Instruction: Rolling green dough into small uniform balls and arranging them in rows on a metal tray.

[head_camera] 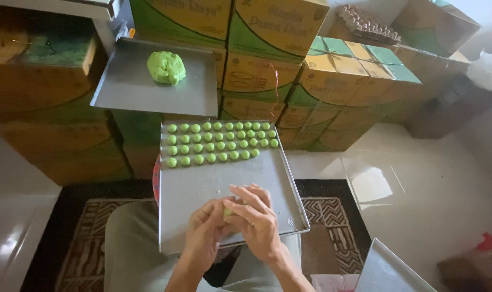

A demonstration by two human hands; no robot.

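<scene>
both hands meet low over the near end of a metal tray (202, 189) that rests across the person's lap. left hand (202, 235) is cupped underneath, right hand (257, 219) lies over it, and a small piece of green dough (228, 212) shows just between the palms, the fingers of both closed loosely around it. farther up the same tray sit four rows of small green dough balls (219, 141), evenly spaced, with the near half of the tray bare. beyond it a second tray (132, 89) holds a large lump of green dough (166, 67), propped against stacked cardboard boxes (267, 48). to roll this piece well, i judge light, even pressure and small circles between the palms would keep it round and matched in size to the balls in the rows.
</scene>
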